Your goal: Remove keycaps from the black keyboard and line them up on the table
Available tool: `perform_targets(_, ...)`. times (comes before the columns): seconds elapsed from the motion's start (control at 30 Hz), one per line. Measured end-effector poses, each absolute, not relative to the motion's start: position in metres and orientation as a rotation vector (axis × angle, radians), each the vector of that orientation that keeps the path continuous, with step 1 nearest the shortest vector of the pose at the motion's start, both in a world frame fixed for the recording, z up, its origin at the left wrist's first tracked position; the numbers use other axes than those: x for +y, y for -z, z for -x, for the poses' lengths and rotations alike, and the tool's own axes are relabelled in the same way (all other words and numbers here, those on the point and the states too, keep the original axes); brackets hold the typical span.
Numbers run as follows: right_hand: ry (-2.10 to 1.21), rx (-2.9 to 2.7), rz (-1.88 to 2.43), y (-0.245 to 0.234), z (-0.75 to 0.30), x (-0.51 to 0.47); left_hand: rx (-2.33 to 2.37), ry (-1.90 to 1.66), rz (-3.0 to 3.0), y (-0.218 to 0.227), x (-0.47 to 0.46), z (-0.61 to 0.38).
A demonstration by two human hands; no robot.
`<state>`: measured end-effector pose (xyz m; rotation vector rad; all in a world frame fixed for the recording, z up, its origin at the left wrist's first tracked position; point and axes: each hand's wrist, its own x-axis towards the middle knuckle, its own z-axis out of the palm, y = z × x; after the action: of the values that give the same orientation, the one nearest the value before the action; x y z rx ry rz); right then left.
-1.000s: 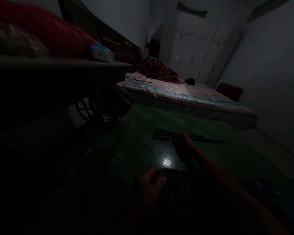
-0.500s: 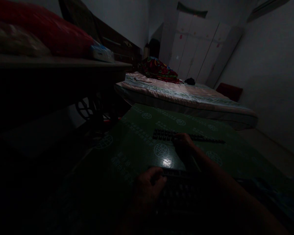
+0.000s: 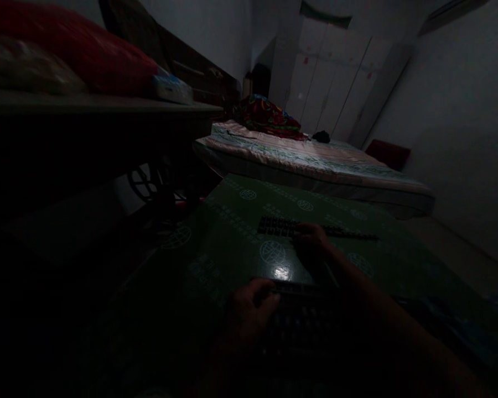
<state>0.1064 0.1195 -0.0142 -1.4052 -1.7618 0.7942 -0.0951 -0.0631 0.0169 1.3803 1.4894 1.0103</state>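
The room is very dark. A green board (image 3: 232, 232) printed with pale globe marks lies in front of me. A long dark strip of small pieces (image 3: 348, 234) lies across its far part, and my right hand (image 3: 311, 243) rests on it, fingers curled; whether it grips a piece is unclear. A dark grid-like slab (image 3: 302, 318) lies close to me. My left hand (image 3: 249, 312) sits closed on its left edge, thumb on top.
A low bed (image 3: 315, 163) with a striped sheet and a red patterned bundle (image 3: 268, 116) stands beyond the board. A dark table (image 3: 99, 108) with a red cushion (image 3: 74, 50) is at the left. White wardrobe doors (image 3: 336, 83) stand at the back.
My view has dipped slightly. Both hands stay where they were, the right on the far strip and the left on the near slab.
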Motion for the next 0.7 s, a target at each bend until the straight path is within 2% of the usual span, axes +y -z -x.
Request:
perform_targets(0.23, -0.773, -1.584, 1.387, -0.022, -0.123, 0.052, 1.462, -1.053, -1.447, -0.019, -0.064, 0.093)
perform_targets(0.4, -0.637, -1.529, 1.411, -0.027, -0.138, -0.013, 1.437, -1.027, -1.524, -0.018, -0.064, 0.089)
perform_targets(0.7, -0.983, -1.707, 1.272, -0.041, -0.132, -0.050, 1.404, -0.934, -1.708, -0.024, -0.065, 0.078)
